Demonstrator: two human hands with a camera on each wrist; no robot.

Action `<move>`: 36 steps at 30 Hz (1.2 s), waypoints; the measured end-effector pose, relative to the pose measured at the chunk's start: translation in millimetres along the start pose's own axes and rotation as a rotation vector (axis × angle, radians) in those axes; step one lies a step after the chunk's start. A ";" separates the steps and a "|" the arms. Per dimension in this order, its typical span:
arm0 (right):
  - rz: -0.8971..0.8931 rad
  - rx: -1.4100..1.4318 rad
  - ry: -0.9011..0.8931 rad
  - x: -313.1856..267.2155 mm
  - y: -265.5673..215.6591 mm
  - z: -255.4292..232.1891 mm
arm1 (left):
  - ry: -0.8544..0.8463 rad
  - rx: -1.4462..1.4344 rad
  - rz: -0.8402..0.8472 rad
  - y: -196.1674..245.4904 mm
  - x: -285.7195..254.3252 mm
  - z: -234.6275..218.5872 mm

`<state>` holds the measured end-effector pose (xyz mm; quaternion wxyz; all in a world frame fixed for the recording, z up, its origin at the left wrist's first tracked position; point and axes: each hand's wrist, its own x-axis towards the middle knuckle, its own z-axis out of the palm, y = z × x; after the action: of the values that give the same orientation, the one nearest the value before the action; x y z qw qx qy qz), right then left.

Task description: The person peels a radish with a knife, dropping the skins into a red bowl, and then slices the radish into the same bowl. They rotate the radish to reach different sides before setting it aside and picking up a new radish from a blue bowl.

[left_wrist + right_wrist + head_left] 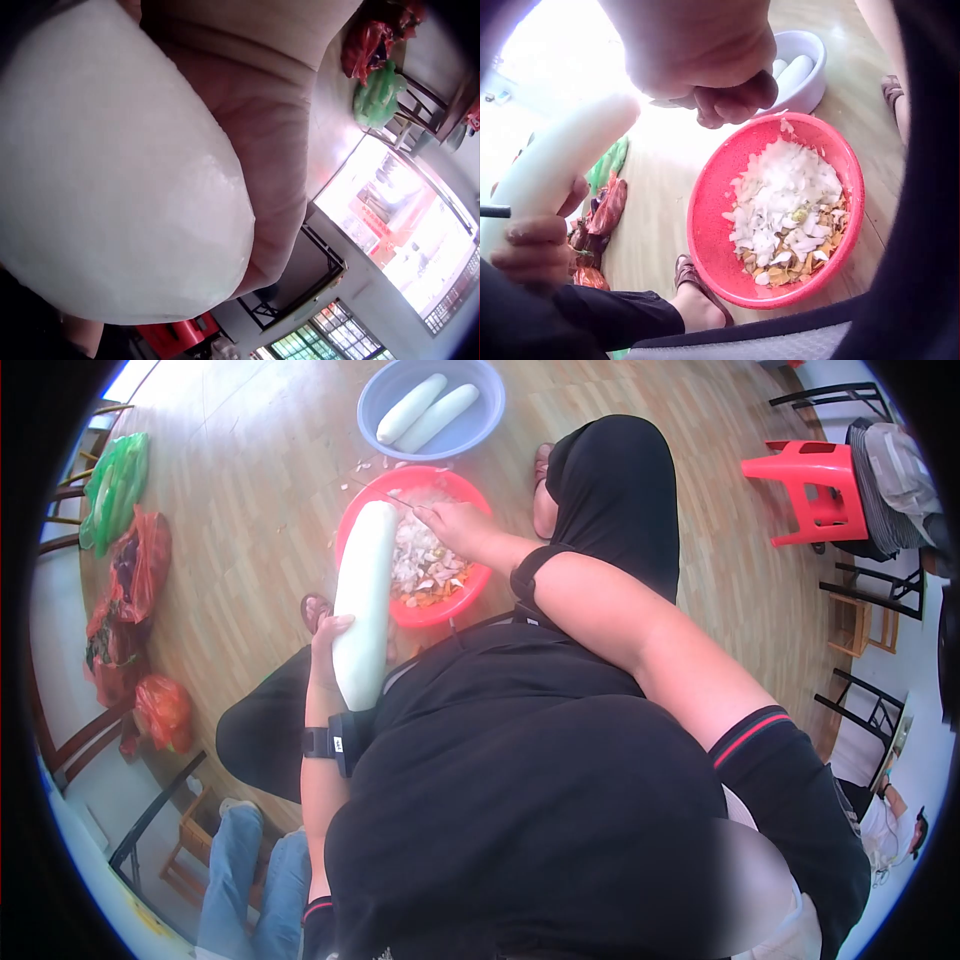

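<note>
My left hand grips a long, smooth, peeled white radish by its lower part. It stands slanted up, beside and partly over a red basin. In the left wrist view the rounded near end of the radish fills the left side, against the palm. With curled fingers, my right hand holds a thin, dark-looking blade tool near the radish's upper end; its handle is hidden in the fist. White and orange peelings lie in the basin below.
A blue basin with two more white radishes sits beyond the red one. Green and red plastic bags lie at the left. A red stool stands at right. Another person's legs show lower left.
</note>
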<state>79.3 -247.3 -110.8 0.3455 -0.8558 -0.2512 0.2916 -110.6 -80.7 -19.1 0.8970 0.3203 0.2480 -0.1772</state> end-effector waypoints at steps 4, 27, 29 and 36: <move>-0.027 0.183 0.006 4.0 0.3 7.2 | 0.076 -0.038 -0.014 -1.3 -0.8 1.0; -0.084 -0.097 0.097 -2.5 -9.9 2.8 | 0.166 0.119 -0.076 -9.4 10.3 -23.5; -0.072 -0.112 0.080 -3.0 -9.9 2.7 | 0.139 0.133 -0.076 -8.3 9.7 -22.4; -0.202 -0.155 0.103 -9.7 -14.7 -5.1 | 0.233 0.128 -0.110 -5.7 7.2 -23.7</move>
<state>72.6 -246.4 -93.7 0.3184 -0.8641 -0.3400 0.1908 -115.3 -70.3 -41.8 0.8286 0.3814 0.3559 -0.2032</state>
